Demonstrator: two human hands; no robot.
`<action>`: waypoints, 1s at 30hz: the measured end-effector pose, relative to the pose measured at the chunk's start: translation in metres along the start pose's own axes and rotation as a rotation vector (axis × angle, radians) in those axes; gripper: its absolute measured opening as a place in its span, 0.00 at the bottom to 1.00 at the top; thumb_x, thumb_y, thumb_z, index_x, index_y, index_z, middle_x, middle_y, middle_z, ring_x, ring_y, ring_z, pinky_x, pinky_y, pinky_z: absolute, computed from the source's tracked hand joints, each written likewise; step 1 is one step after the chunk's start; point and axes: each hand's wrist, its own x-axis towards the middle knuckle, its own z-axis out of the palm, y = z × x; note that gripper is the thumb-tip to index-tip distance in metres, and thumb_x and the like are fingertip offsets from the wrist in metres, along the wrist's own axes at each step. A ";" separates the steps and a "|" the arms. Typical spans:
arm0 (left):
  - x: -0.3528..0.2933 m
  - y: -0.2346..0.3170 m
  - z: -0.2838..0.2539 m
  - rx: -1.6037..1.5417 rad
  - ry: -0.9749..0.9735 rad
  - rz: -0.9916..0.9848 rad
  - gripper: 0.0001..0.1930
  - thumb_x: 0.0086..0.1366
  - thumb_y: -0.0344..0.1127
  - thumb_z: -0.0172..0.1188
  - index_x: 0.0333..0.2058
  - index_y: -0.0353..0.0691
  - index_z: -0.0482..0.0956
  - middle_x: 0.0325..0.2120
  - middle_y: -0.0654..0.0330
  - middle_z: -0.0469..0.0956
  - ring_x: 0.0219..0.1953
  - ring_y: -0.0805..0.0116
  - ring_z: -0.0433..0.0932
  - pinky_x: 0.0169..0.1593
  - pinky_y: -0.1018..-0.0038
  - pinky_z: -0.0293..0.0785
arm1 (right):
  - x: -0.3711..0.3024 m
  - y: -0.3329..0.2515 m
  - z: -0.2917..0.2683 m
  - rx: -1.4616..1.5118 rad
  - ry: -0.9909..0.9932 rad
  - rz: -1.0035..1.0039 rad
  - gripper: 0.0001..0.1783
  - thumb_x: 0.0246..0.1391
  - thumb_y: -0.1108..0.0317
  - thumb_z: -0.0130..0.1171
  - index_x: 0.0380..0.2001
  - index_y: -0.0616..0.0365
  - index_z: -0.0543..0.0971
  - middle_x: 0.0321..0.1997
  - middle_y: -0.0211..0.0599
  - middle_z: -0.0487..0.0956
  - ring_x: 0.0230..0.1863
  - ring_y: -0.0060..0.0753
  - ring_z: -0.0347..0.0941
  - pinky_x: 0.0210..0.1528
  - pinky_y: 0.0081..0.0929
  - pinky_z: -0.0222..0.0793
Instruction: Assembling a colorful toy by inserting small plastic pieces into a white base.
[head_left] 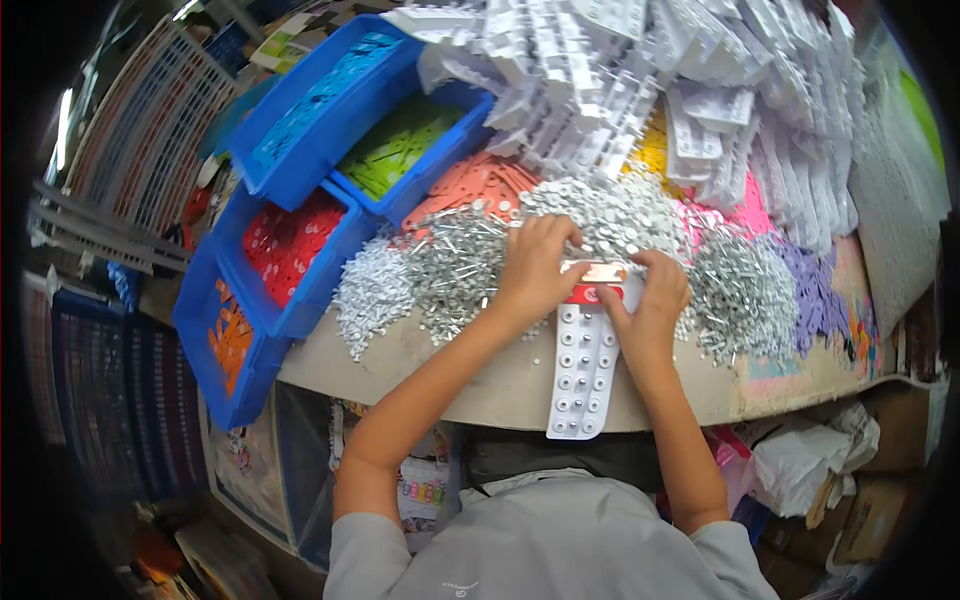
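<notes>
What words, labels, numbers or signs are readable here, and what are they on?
None reads clearly.
Grey shirt: small print and a mark, too small to read.
Red piece: a pale mark, too blurred.
Printed sheet under the table: any lettering is too small.

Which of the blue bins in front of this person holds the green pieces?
The rightmost blue bin, beside the coral pieces; the other three hold light-blue pieces, red pieces and orange pieces.
</notes>
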 end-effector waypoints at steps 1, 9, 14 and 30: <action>0.001 -0.002 -0.007 0.018 0.025 -0.014 0.19 0.52 0.37 0.73 0.42 0.44 0.78 0.37 0.60 0.76 0.47 0.57 0.72 0.57 0.61 0.60 | 0.000 -0.001 -0.001 0.019 -0.006 -0.027 0.33 0.45 0.61 0.75 0.52 0.58 0.72 0.52 0.41 0.73 0.59 0.48 0.66 0.63 0.44 0.54; 0.064 -0.081 -0.204 0.556 0.738 0.194 0.17 0.62 0.31 0.62 0.49 0.38 0.76 0.47 0.48 0.76 0.55 0.47 0.73 0.61 0.55 0.68 | 0.014 -0.023 -0.014 -0.016 -0.067 -0.198 0.23 0.48 0.66 0.73 0.47 0.56 0.78 0.55 0.43 0.74 0.61 0.47 0.66 0.65 0.46 0.53; 0.071 -0.221 -0.319 0.444 0.351 -0.576 0.35 0.58 0.45 0.67 0.61 0.32 0.73 0.60 0.37 0.74 0.56 0.43 0.78 0.59 0.58 0.74 | 0.069 -0.110 0.015 0.279 -0.135 -0.559 0.14 0.54 0.71 0.67 0.45 0.55 0.80 0.46 0.39 0.79 0.53 0.48 0.71 0.59 0.40 0.61; 0.086 -0.201 -0.309 -0.182 0.370 -0.528 0.09 0.75 0.40 0.54 0.46 0.42 0.73 0.28 0.58 0.81 0.26 0.71 0.76 0.27 0.69 0.70 | 0.210 -0.219 0.225 -0.262 -0.779 -0.385 0.23 0.45 0.58 0.75 0.44 0.58 0.87 0.49 0.49 0.85 0.50 0.51 0.84 0.49 0.44 0.80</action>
